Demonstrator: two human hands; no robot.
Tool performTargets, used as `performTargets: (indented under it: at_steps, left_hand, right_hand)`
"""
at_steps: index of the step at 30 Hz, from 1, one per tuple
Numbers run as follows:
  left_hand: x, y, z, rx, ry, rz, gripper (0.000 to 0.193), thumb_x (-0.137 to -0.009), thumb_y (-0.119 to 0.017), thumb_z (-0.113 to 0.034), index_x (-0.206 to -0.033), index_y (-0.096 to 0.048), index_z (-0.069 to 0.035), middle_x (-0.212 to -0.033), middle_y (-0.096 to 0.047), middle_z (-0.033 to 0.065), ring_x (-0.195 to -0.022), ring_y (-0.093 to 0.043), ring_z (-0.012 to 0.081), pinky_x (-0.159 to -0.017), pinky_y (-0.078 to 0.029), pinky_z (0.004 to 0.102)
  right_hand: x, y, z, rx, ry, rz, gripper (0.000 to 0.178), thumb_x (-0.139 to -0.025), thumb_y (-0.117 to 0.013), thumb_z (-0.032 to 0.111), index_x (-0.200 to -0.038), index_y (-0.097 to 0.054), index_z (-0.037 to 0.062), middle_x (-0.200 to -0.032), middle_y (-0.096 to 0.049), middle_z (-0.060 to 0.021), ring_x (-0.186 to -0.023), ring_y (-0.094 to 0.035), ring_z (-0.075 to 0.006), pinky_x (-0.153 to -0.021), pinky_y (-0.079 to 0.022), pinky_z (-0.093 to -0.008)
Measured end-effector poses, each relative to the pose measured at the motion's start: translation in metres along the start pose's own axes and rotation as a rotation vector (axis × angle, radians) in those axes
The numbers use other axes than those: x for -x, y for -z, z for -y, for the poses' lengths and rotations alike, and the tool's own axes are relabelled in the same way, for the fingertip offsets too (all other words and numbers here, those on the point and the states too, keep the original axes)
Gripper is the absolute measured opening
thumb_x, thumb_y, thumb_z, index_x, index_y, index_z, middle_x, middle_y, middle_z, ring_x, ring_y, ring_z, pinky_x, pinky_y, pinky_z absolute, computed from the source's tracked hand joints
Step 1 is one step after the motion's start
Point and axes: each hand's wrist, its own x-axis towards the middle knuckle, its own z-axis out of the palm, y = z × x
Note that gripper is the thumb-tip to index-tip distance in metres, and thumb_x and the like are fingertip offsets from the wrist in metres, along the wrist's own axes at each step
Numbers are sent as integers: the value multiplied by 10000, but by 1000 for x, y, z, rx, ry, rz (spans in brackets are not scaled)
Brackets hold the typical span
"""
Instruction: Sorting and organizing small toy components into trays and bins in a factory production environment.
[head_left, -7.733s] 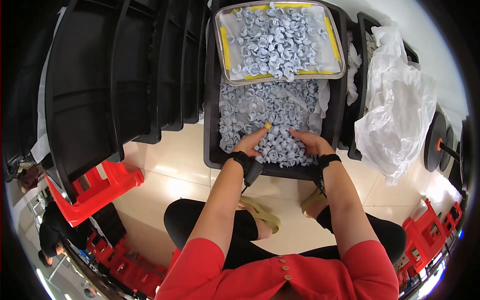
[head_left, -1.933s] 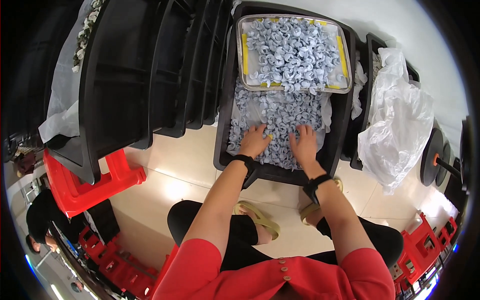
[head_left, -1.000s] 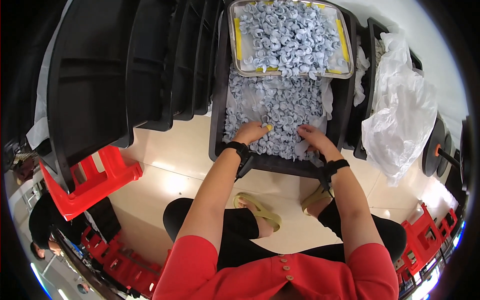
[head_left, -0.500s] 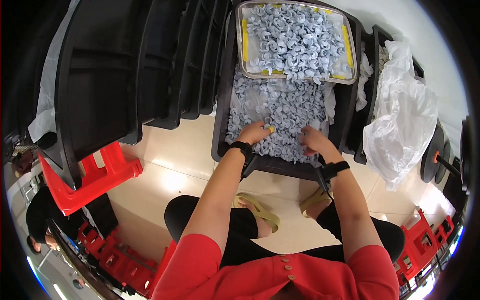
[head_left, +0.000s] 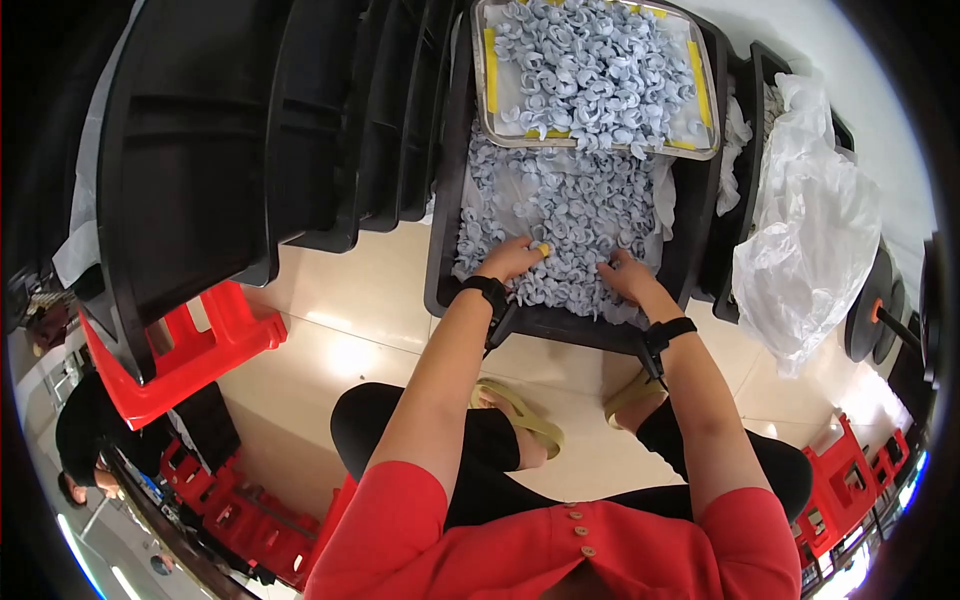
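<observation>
Many small, curved, pale grey-blue pieces lie loose in a large black tray in front of me. My left hand rests on the near left part of the pile, with a yellow wrap on one finger. Its fingers are stretched out and partly sunk among the pieces. On the near right part, my right hand touches the pieces with its fingers apart, the fingertips partly hidden. I see no piece gripped in either hand. Black bands with small devices circle both wrists.
A metal tray with yellow strips, heaped with the same pieces, sits across the black tray's far end. Black trays stand on edge at left above a red stool. A crumpled plastic bag hangs at right. Another person is far left.
My right hand has lowered from above the pieces onto them, and its fingers have straightened. The left hand stays at nearly the same spot. The view has shifted slightly.
</observation>
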Motion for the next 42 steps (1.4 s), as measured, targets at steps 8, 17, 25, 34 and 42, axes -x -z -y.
performTargets:
  at_steps: [8, 17, 25, 34, 42]
  left_hand:
    - [-21, -17, 6, 267, 109, 161, 584, -784, -517, -474, -1232, -406, -116, -1218, -453, 79, -1072, -459, 253, -798, -415, 487]
    - [-9, -69, -8, 1185, -104, 415, 393, -846, -518, -339, -1097, -510, -36, -1035, -579, 72, -895, -582, 184, -770, -480, 328]
    - [23, -91, -28, 1248, -76, -22, 408, -756, -619, -331, -924, -566, 37, -847, -596, 70, -722, -572, 145, -608, -444, 277]
    - [90, -69, -61, 1279, -41, 33, 347, -790, -575, -345, -998, -517, -74, -910, -592, 50, -789, -603, 189, -605, -498, 387]
    - [107, -31, -95, 1206, -77, 83, 365, -789, -551, -396, -989, -541, -91, -917, -596, 36, -802, -593, 174, -674, -476, 426]
  right_hand:
    - [-8, 6, -19, -525, -283, 549, 741, -734, -522, 597, -1311, -308, 183, -1348, -284, -75, -1077, -423, -348, -831, -402, -443]
    - [8, -1, -9, -1065, -358, 618, 626, -728, -600, 499, -1211, -438, 134, -1181, -501, -31, -1046, -489, -192, -838, -407, -408]
    - [24, 39, 12, -1234, -355, 734, 410, -791, -612, 262, -1152, -476, 123, -1102, -539, -35, -949, -548, -187, -781, -462, -398]
    - [61, 69, 45, -1021, -202, 588, 363, -789, -615, 241, -1096, -454, 133, -996, -554, -41, -869, -575, -176, -674, -507, -397]
    - [73, 107, 73, -1003, -28, 631, 284, -797, -596, 266, -1036, -493, 151, -968, -562, 5, -862, -576, -146, -688, -508, -372]
